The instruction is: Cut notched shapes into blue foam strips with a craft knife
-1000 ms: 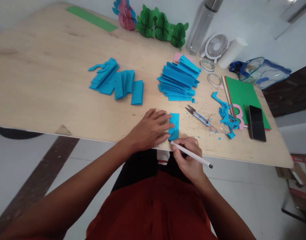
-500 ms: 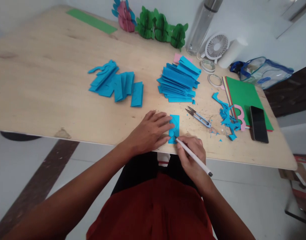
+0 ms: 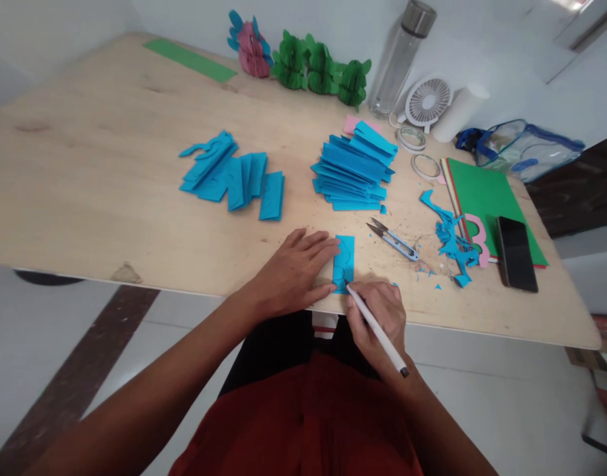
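The right hand clamped a white pen, tip at the blue paper — the left hand, spread flat, touched its edge.

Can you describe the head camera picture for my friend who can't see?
The right hand holds a pen to a blue paper that the left hand touches. On the table are blue piles, snips and a phone.

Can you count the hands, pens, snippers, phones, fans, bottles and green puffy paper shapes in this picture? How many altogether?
Hands: 2
Pen: 1
Snippers: 1
Phone: 1
Fan: 1
Bottle: 1
Green puffy paper shapes: 3
Total: 10
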